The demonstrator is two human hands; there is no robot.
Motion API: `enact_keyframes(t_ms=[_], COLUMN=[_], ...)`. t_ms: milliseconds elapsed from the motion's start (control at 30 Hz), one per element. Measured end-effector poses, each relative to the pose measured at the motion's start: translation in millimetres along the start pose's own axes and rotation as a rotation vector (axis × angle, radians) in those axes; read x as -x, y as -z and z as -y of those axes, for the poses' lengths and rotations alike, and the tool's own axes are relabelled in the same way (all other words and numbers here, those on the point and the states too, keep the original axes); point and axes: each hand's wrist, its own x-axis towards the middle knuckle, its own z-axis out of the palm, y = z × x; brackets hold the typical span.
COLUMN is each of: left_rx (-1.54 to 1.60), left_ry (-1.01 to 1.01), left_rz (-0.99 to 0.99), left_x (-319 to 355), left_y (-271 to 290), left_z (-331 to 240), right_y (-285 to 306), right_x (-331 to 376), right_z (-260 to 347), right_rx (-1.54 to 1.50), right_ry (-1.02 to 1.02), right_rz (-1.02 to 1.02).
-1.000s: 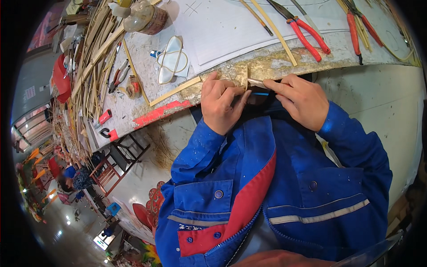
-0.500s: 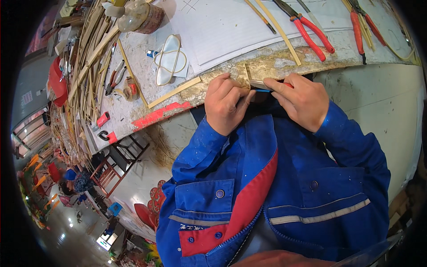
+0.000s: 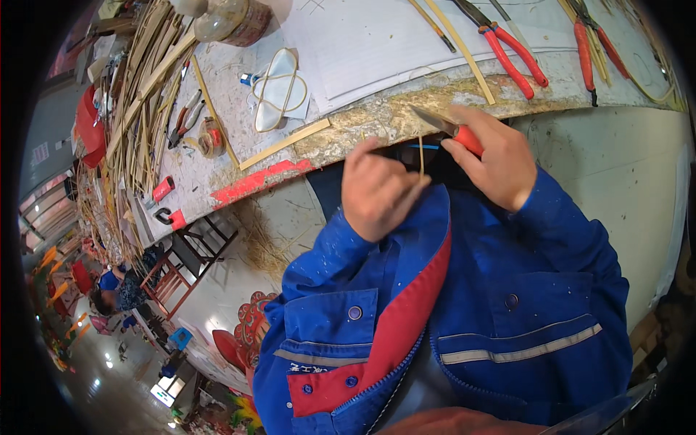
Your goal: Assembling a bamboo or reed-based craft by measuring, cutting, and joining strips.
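My right hand point(image 3: 493, 156) is closed round the red handle of a knife point(image 3: 442, 125). Its short blade points left over the worn front edge of the table point(image 3: 377, 119). A thin bamboo strip point(image 3: 421, 156) stands up from the fingertips of my left hand point(image 3: 380, 188), pinched at its lower end. That hand is slightly blurred and sits just in front of the edge, apart from the blade. On the tabletop left of it lies a wider flat bamboo strip point(image 3: 284, 145).
Red-handled pliers point(image 3: 507, 61) and a second pair point(image 3: 598, 47) lie at the far right. White paper point(image 3: 362, 51) covers the tabletop. A white mask point(image 3: 277, 90), a tape roll point(image 3: 211, 138), small pliers point(image 3: 186, 119), a jar point(image 3: 235, 22) and piled bamboo strips point(image 3: 152, 80) are at left.
The blade has come off the strip. My left hand has drawn back toward my body with the strip, and my right hand has turned the knife so its blade shows.
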Motion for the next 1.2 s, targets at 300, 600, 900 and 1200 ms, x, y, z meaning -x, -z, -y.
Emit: enact_keyframes(t_ms=[300,600,900,1200], left_rx=[-0.031,0.082,0.018,-0.074], left_ry=[0.083,0.020,0.015,0.089], left_rz=[0.043,0.115,0.050,-0.076], left_x=[-21.2,-21.2,-23.1,-22.3], left_y=[6.8,19.6,9.3,-6.8], left_z=[33.5,50.2,40.2,29.9], right_y=[6.4,-5.7,1.5,12.2], right_x=[1.6,-5.2,-10.9,-17.5], right_z=[6.1,6.9,-5.0,-14.6], right_rx=[-0.083,-0.018,0.052,0.046], right_ry=[-0.051,-0.065,0.112,0.226], right_rz=[0.087,0.051,0.122,0.210])
